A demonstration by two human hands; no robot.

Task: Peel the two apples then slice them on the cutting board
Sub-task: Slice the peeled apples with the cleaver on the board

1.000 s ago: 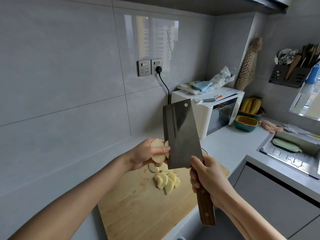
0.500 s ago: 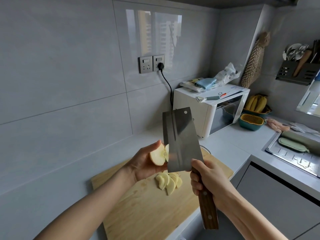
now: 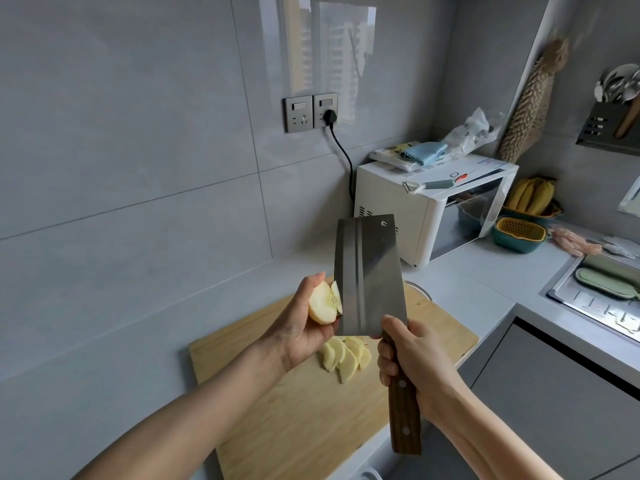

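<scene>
The apple piece (image 3: 322, 302) is peeled, with its cut face and core turned toward me. It is held in the air above the board (image 3: 277, 427), not on it. My left hand (image 3: 298, 329) cups it, fingers curled round it. The cleaver (image 3: 367, 271) stands upright with its edge against the core side of the piece, and my right hand (image 3: 412, 358) is wrapped tight round the wooden handle. A fan of slices (image 3: 346, 355) lies on the board just below.

I judge we're well into slicing, and this piece is having its core trimmed. Next I need a short, shallow cut with the edge kept off the left palm, then the piece laid flat on the board. The peeler (image 3: 429, 184) sits well apart on the microwave (image 3: 391, 202).
</scene>
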